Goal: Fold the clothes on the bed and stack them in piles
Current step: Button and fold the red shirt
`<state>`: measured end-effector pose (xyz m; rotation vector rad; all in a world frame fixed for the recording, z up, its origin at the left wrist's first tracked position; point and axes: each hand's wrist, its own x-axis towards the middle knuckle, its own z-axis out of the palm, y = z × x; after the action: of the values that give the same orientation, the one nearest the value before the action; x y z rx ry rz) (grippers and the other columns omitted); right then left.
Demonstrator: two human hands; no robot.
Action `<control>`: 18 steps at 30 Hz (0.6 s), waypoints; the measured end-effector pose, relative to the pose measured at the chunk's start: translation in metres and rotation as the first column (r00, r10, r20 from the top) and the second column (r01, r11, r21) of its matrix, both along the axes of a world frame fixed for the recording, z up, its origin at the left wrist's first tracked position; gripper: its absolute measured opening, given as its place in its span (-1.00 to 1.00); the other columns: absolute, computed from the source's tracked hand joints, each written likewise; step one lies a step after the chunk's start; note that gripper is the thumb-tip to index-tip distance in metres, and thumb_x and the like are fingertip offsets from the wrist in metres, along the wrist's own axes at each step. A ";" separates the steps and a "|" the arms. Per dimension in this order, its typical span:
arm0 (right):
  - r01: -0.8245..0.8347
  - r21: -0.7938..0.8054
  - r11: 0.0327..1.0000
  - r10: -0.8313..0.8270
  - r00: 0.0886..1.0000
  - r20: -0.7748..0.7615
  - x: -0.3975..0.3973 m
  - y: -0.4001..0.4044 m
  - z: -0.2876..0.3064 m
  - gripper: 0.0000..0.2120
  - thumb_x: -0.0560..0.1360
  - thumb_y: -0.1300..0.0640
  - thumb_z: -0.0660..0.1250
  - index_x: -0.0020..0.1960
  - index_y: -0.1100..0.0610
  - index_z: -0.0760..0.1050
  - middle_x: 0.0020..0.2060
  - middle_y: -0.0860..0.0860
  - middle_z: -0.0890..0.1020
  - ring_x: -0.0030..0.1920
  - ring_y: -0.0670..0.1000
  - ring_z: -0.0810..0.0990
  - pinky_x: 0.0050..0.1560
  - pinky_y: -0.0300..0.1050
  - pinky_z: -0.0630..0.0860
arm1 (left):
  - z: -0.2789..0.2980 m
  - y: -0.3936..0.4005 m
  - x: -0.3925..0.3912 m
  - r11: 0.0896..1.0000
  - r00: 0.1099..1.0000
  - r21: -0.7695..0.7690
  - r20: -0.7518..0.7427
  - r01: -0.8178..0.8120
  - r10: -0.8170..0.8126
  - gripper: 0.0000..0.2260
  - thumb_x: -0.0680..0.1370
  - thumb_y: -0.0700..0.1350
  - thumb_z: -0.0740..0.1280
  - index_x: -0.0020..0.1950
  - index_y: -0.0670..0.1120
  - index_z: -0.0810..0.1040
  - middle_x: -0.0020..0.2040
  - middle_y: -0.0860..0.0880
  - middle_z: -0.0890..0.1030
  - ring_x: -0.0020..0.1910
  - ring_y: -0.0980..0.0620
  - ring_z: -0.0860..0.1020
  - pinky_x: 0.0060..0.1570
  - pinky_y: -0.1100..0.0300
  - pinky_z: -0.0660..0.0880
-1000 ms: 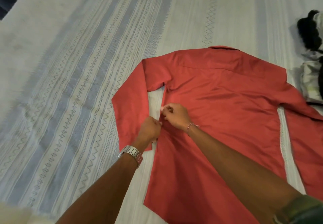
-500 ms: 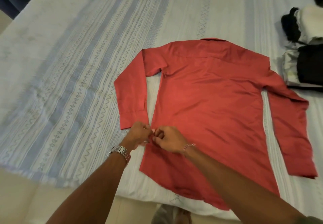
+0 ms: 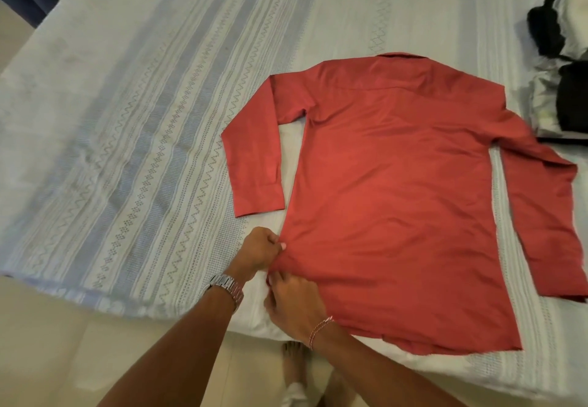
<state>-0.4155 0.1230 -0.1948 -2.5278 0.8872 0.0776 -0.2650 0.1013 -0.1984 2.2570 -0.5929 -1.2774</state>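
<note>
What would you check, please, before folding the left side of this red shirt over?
1. Left hand pinches the side seam of the red shirt: ok.
2. Right hand grips the same edge nearer the hem: ok.
3. Shirt body lies flat on the bed: ok.
4. Left sleeve lies straight beside the body: ok.
5. Right sleeve smooth: not ok, wrinkled.
6. Buttons fastened underneath: cannot tell.

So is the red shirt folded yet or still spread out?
Spread out. The red shirt lies flat, back up, both sleeves out to its sides; the left hand and right hand pinch its side edge.
</note>
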 end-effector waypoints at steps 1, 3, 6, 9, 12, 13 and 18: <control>-0.014 0.037 0.999 0.012 0.999 0.046 -0.001 -0.001 0.000 -0.77 0.36 -0.07 0.44 -0.10 0.04 0.51 -0.30 -0.01 0.62 -0.39 0.06 0.62 -0.46 -0.15 0.35 | -0.002 0.001 0.000 1.000 1.000 0.004 0.007 0.003 -0.003 -0.87 0.52 -0.18 0.49 -0.12 -0.13 0.55 -0.18 -0.08 0.58 -0.22 0.01 0.51 -0.24 0.17 0.45; 0.007 0.184 0.983 -0.014 0.999 0.035 0.000 -0.009 0.004 -0.79 0.51 -0.09 0.28 -0.06 0.05 0.49 -0.20 0.01 0.65 -0.22 0.10 0.65 -0.29 -0.06 0.49 | -0.002 0.003 0.000 1.000 0.999 0.023 0.046 0.006 -0.008 -0.81 0.48 -0.18 0.53 -0.15 -0.10 0.52 -0.18 -0.05 0.57 -0.19 0.01 0.52 -0.26 0.19 0.43; 0.130 0.213 0.968 -0.133 0.991 -0.002 0.005 -0.021 0.014 -0.57 0.50 -0.34 0.19 -0.18 0.02 0.47 -0.28 -0.06 0.64 -0.23 0.00 0.63 -0.23 -0.06 0.54 | 0.011 -0.007 0.000 0.994 0.983 0.026 0.148 0.108 -0.111 -0.79 0.43 -0.17 0.58 -0.22 -0.19 0.56 -0.28 -0.05 0.58 -0.28 0.01 0.53 -0.26 0.14 0.48; 0.270 0.154 0.950 -0.266 0.963 -0.046 0.020 -0.030 0.017 -0.48 0.48 -0.43 0.17 -0.14 0.03 0.48 -0.21 -0.03 0.63 -0.16 0.06 0.63 -0.15 -0.03 0.53 | 0.015 -0.036 0.006 0.975 0.945 -0.022 0.253 0.220 -0.208 -0.75 0.47 -0.14 0.51 -0.33 -0.23 0.58 -0.43 -0.09 0.51 -0.43 0.00 0.47 -0.32 0.10 0.45; 0.375 0.135 0.917 -0.367 0.926 -0.086 0.036 -0.035 0.018 -0.49 0.52 -0.36 0.22 0.04 0.10 0.52 -0.03 0.06 0.65 -0.01 0.14 0.64 0.03 0.03 0.54 | 0.012 -0.082 0.011 0.964 0.907 -0.085 0.367 0.253 -0.206 -0.70 0.53 -0.12 0.41 -0.36 -0.23 0.55 -0.40 -0.19 0.57 -0.33 -0.18 0.59 -0.27 0.03 0.49; 0.401 0.142 0.905 -0.387 0.915 -0.114 0.040 -0.037 0.018 -0.51 0.54 -0.31 0.24 0.08 0.12 0.53 0.01 0.08 0.64 0.04 0.16 0.64 0.06 0.03 0.54 | 0.010 -0.097 0.012 0.962 0.900 -0.110 0.392 0.249 -0.189 -0.72 0.54 -0.11 0.39 -0.31 -0.25 0.58 -0.34 -0.21 0.61 -0.24 -0.24 0.63 -0.20 -0.01 0.52; 0.475 0.247 0.844 -0.441 0.879 -0.182 0.045 -0.043 0.015 -0.72 0.57 -0.03 0.26 0.12 0.16 0.53 0.08 0.10 0.62 0.10 0.14 0.63 0.07 -0.01 0.54 | 0.000 -0.160 0.026 0.971 0.892 -0.160 0.442 0.179 -0.092 -0.79 0.53 -0.14 0.38 -0.04 -0.30 0.64 -0.04 -0.30 0.68 0.02 -0.29 0.64 0.02 -0.05 0.55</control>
<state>-0.3703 0.0798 -0.1802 -2.0011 1.4008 0.1899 -0.2394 -0.0583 -0.1982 2.3691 -1.0063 -0.7260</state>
